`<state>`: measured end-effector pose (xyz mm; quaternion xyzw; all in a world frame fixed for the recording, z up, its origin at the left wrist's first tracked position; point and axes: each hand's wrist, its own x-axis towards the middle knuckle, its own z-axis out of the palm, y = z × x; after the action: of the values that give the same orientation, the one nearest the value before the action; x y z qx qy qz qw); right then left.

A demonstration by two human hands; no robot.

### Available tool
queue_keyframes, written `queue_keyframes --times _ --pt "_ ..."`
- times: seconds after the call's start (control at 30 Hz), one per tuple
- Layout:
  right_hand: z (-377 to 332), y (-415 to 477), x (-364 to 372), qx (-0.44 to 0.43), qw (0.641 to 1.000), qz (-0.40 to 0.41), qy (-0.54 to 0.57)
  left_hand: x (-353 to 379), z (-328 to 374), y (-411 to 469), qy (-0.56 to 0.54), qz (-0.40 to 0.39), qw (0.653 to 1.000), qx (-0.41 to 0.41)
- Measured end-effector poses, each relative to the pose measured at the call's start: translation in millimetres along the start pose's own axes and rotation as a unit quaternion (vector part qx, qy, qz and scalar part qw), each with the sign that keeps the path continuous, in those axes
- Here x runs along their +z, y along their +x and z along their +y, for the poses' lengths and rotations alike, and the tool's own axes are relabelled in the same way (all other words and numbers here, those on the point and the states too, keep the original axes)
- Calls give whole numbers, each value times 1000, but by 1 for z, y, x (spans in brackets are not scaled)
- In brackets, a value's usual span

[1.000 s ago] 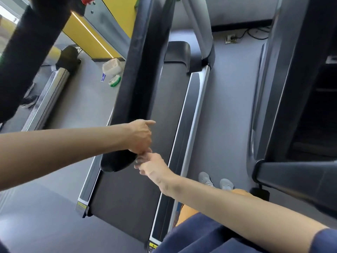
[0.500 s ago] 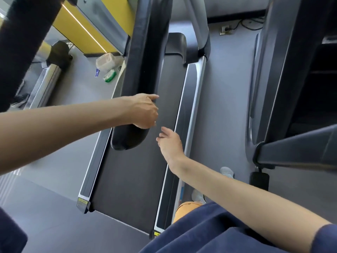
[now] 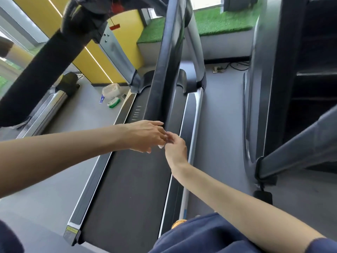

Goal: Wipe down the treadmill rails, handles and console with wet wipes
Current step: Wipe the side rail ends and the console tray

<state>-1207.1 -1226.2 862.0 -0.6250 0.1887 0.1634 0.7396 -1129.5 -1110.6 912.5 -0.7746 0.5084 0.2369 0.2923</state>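
Hands meet: left hand (image 3: 146, 136), right hand (image 3: 176, 149) | wipe (image 3: 161, 146) mostly hidden between | which grips it unclear

black handrail (image 3: 165, 79) blocking ahead, seemingly open room over belt (image 3: 131, 189)

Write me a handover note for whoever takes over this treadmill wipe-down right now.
Hands: the left hand and right hand meet fingertip to fingertip above the belt, with a small white wipe between them. Which one grips it is unclear.
Things: the black handrail is just beyond the hands. The wipes pack is on the floor, left of the treadmill.
Done: the surfaces don't show it.
Left: treat the side rails, handrail and console as pending.
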Motion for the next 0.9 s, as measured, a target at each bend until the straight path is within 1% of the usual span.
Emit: queue_keyframes --times 0.1,0.13,0.23,0.4,0.5,0.57,0.67,0.73,0.8,0.87,0.9 --pt "3 -5 6 -16 1000 14 -14 14 3 -7 3 155 987 32" --pt "3 -7 7 -20 1000 18 -13 18 3 -10 5 190 981 39" --pt "4 -11 10 -27 999 31 -11 28 4 -17 4 238 970 38" --pt "7 -20 13 -44 998 55 -7 34 7 -32 -4 278 959 49" --pt "8 -22 14 -50 996 63 -27 39 11 -40 -18 291 956 45" --pt "8 -20 13 -54 994 85 -40 41 13 -47 -11 280 959 33" --pt "-3 -15 7 -81 987 135 -23 42 17 -67 14 250 967 39" --pt "-21 -11 3 -111 982 155 -9 38 11 -87 9 262 964 37" --pt "-41 -4 4 -137 978 156 2 26 -5 -105 8 273 962 -13" --pt "-60 1 11 -156 978 138 7 13 -26 -115 18 295 952 -77" --pt "-68 3 14 -168 978 122 1 6 -35 -116 5 306 946 -109"
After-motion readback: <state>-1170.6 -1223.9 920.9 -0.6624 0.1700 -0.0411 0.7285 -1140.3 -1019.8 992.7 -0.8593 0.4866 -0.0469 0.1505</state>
